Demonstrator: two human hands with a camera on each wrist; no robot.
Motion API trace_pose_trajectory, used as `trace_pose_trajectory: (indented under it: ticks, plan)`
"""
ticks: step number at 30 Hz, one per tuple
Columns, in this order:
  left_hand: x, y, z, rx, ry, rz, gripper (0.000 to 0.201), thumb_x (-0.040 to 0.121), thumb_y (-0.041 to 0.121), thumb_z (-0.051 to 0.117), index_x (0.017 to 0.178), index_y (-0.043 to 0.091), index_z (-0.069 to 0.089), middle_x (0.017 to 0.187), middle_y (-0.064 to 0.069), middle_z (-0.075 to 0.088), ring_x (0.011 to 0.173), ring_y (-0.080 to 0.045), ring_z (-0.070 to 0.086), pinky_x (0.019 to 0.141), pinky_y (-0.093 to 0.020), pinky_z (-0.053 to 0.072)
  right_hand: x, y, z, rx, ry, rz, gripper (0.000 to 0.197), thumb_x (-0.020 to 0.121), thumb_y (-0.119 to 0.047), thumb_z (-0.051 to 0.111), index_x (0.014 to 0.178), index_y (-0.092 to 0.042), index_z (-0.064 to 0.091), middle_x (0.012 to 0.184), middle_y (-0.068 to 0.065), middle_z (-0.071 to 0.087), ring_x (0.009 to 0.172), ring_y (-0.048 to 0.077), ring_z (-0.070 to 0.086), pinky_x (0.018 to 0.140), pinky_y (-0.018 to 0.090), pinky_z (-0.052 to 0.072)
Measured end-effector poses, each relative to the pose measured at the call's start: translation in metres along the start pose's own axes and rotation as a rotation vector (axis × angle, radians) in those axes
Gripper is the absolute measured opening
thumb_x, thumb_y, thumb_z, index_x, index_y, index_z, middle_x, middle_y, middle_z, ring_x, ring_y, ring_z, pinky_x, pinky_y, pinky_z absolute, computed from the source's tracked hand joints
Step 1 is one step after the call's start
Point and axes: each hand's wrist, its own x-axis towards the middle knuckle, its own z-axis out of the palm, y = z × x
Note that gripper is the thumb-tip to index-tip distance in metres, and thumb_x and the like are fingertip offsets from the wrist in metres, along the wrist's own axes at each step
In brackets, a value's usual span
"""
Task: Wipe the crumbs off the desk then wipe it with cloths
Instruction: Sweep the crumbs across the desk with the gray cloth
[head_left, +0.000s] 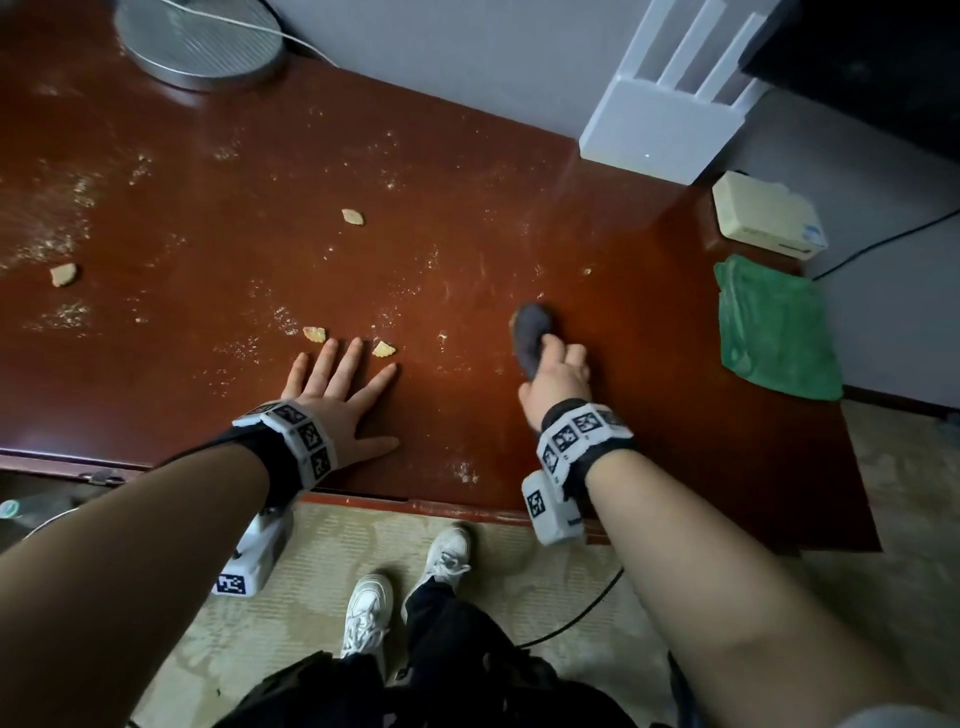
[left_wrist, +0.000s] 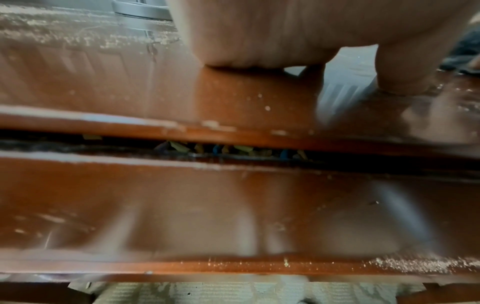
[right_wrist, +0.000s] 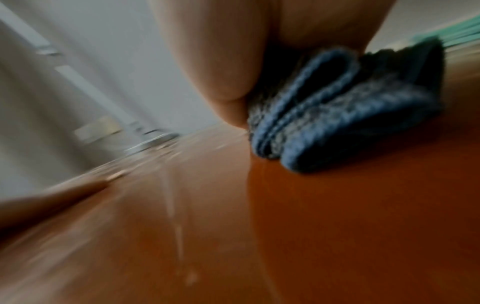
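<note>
The red-brown desk is strewn with fine crumbs and several biscuit pieces, one just beyond my left fingertips, another farther back. My left hand lies flat on the desk near its front edge, fingers spread. My right hand grips a bunched grey-blue cloth and presses it on the desk right of centre. In the right wrist view the folded cloth sits under my fingers against the wood. In the left wrist view my palm rests on the desk top.
A folded green cloth lies at the desk's right edge. Behind it sit a cream box and a white router. A round metal base stands at the back left. My shoes are on the carpet below.
</note>
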Motion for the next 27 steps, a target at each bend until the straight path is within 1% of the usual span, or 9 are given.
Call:
trace_pose_trajectory:
  ticks: [3, 6, 11, 15, 17, 19, 23, 25, 27]
  plan:
    - [-0.001, 0.002, -0.003, -0.089, 0.065, -0.028, 0.097, 0.08, 0.068, 0.046, 0.143, 0.037, -0.022, 0.152, -0.001, -0.029, 0.142, -0.021, -0.024, 0.117, -0.041, -0.01, -0.013, -0.022, 0.006, -0.064, -0.176, -0.345, 0.062, 0.087, -0.013, 0.056, 0.142, -0.016, 0.027, 0.138, 0.012, 0.029, 0.126, 0.031, 0.037, 0.103, 0.036, 0.036]
    - [-0.001, 0.006, -0.015, -0.209, 0.136, -0.068, 0.097, 0.08, 0.058, 0.057, 0.146, 0.035, -0.011, 0.154, -0.001, -0.025, 0.144, -0.021, -0.015, 0.118, -0.035, -0.002, -0.004, -0.026, -0.014, -0.004, -0.248, -0.433, 0.057, 0.087, -0.013, 0.055, 0.139, -0.015, 0.032, 0.135, 0.013, 0.032, 0.122, 0.032, 0.042, 0.104, 0.035, 0.035]
    - [0.017, 0.013, -0.036, -0.247, 0.125, -0.084, 0.099, 0.079, 0.057, 0.059, 0.146, 0.035, -0.01, 0.153, 0.002, -0.025, 0.144, -0.019, -0.017, 0.118, -0.038, 0.005, 0.064, 0.007, -0.059, 0.152, 0.101, -0.161, 0.058, 0.087, -0.008, 0.054, 0.14, -0.013, 0.032, 0.137, 0.015, 0.029, 0.124, 0.034, 0.04, 0.104, 0.037, 0.036]
    - [0.036, 0.019, -0.048, -0.261, 0.056, -0.156, 0.099, 0.078, 0.06, 0.058, 0.146, 0.036, -0.01, 0.154, 0.003, -0.022, 0.144, -0.02, -0.018, 0.117, -0.043, 0.006, 0.104, 0.029, -0.06, 0.048, 0.008, 0.174, 0.06, 0.091, -0.01, 0.05, 0.144, -0.019, 0.023, 0.14, 0.013, 0.024, 0.13, 0.032, 0.032, 0.102, 0.043, 0.037]
    - [0.043, 0.022, -0.056, -0.253, 0.046, -0.175, 0.095, 0.08, 0.06, 0.056, 0.146, 0.036, -0.008, 0.155, 0.003, -0.019, 0.144, -0.021, -0.016, 0.117, -0.044, 0.005, 0.103, 0.026, -0.051, -0.034, -0.01, 0.056, 0.062, 0.09, -0.011, 0.051, 0.144, -0.019, 0.022, 0.14, 0.013, 0.025, 0.128, 0.032, 0.032, 0.102, 0.041, 0.036]
    - [0.05, 0.024, -0.064, -0.24, 0.047, -0.192, 0.091, 0.082, 0.059, 0.053, 0.146, 0.038, -0.007, 0.156, 0.003, -0.017, 0.144, -0.021, -0.014, 0.117, -0.042, 0.004, 0.093, 0.018, -0.041, -0.102, -0.028, -0.207, 0.063, 0.087, -0.012, 0.055, 0.143, -0.018, 0.025, 0.139, 0.013, 0.027, 0.127, 0.033, 0.034, 0.104, 0.037, 0.034]
    - [0.06, 0.026, -0.08, -0.231, 0.035, -0.222, 0.087, 0.084, 0.058, 0.05, 0.147, 0.037, -0.006, 0.156, 0.002, -0.016, 0.145, -0.021, -0.014, 0.117, -0.039, 0.002, 0.073, -0.001, -0.037, -0.156, -0.326, -0.577, 0.062, 0.087, -0.013, 0.056, 0.142, -0.019, 0.029, 0.136, 0.011, 0.03, 0.124, 0.032, 0.039, 0.105, 0.037, 0.035]
    - [0.063, 0.025, -0.086, -0.212, 0.022, -0.216, 0.086, 0.085, 0.059, 0.049, 0.147, 0.036, -0.006, 0.156, 0.002, -0.016, 0.144, -0.021, -0.014, 0.117, -0.039, 0.002, 0.081, -0.003, -0.049, -0.063, -0.312, -0.551, 0.059, 0.087, -0.01, 0.054, 0.141, -0.017, 0.032, 0.135, 0.012, 0.031, 0.123, 0.032, 0.041, 0.104, 0.037, 0.035]
    - [0.067, 0.023, -0.091, -0.202, 0.02, -0.214, 0.086, 0.085, 0.059, 0.05, 0.147, 0.037, -0.005, 0.156, 0.002, -0.016, 0.144, -0.022, -0.014, 0.117, -0.039, 0.002, 0.1, 0.0, -0.064, 0.099, -0.144, -0.41, 0.058, 0.087, -0.008, 0.054, 0.141, -0.015, 0.033, 0.137, 0.014, 0.03, 0.123, 0.033, 0.043, 0.105, 0.035, 0.034]
